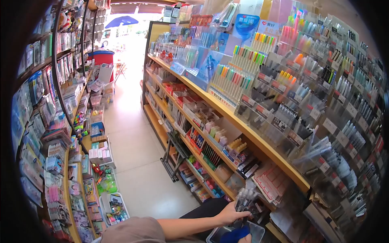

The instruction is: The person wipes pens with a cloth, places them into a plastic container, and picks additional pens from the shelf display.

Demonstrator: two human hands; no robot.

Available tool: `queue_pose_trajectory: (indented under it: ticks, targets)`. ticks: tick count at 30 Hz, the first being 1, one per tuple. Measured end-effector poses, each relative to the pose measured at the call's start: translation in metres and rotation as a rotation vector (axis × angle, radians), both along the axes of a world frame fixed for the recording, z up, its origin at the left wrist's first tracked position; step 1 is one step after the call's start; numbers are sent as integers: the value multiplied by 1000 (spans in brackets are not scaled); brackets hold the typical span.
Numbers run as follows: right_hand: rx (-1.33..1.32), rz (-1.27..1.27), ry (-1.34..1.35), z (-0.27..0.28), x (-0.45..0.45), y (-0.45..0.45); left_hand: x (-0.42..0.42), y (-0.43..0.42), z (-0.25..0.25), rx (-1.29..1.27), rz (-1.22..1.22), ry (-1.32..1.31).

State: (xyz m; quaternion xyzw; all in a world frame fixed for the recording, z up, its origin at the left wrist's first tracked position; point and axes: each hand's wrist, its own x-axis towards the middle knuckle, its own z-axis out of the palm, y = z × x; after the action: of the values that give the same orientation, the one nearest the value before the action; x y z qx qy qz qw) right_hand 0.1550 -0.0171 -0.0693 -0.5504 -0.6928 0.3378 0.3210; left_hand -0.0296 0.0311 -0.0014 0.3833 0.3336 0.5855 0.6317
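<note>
My left hand (229, 214) reaches across from the lower left and is closed around a bunch of pens (246, 199) with clear and dark barrels. Under them sits a clear plastic box (257, 231) near the bottom edge. A dark blue cloth-like thing (236, 234) lies at or over the box. Beside it, a small patch of skin shows at the bottom edge, apparently my right hand (245, 239); its fingers are hidden. Red-and-white printed cards (270, 182) lie on the shelf just beyond the pens.
Clear pen racks (279, 113) with price tags rise on the right above wooden shelves (194, 156) of stationery. A folded black metal frame (172, 158) leans there. Across the tiled aisle (142, 162), more shelves and tubs of toys (113, 204) line the left. A bright doorway is behind.
</note>
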Motion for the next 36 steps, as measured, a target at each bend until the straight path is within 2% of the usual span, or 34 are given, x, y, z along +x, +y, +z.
queue_pose_trajectory:
  ticks: [1, 3, 4, 6, 7, 9, 11, 16, 23, 27, 30, 33, 36]
  targets:
    - [-32, 47, 93, 1, -2, -2, 4, -4, 1, 17, -47, 64]
    - [-100, 94, 280, 12, -12, 6, 17, -6, -1, 86, 57, 176]
    - [-133, 96, 376, 20, -16, 9, 13, -7, 4, -42, 28, 214]
    - [-180, 76, 555, 36, -18, 9, 8, -5, 21, 4, 60, 80]
    - [-173, 47, 443, 42, -17, 6, 3, -5, 31, 15, 100, 115]
    - [-242, 100, 599, 47, -20, 5, -1, 6, 35, 6, 245, -38]
    - [-301, 165, 686, 44, -15, 4, -14, 20, 29, 21, 255, -37]
    - [-219, 117, 682, 67, -19, 3, -16, 26, 16, -157, 228, -194]
    - [-187, 30, 796, 55, -11, 3, -18, 35, -11, -396, 76, -464]
    - [-299, 18, 928, 62, -11, 4, -18, 33, -12, -388, 76, -468]
    - [-367, 102, 950, 57, -9, 4, -18, 34, -12, -362, 61, -454]
    - [-324, 149, 797, 59, -11, 3, -14, 29, -7, -364, 72, -391]
    - [-329, 141, 805, 69, -13, 3, -11, 24, 2, -344, 70, -402]
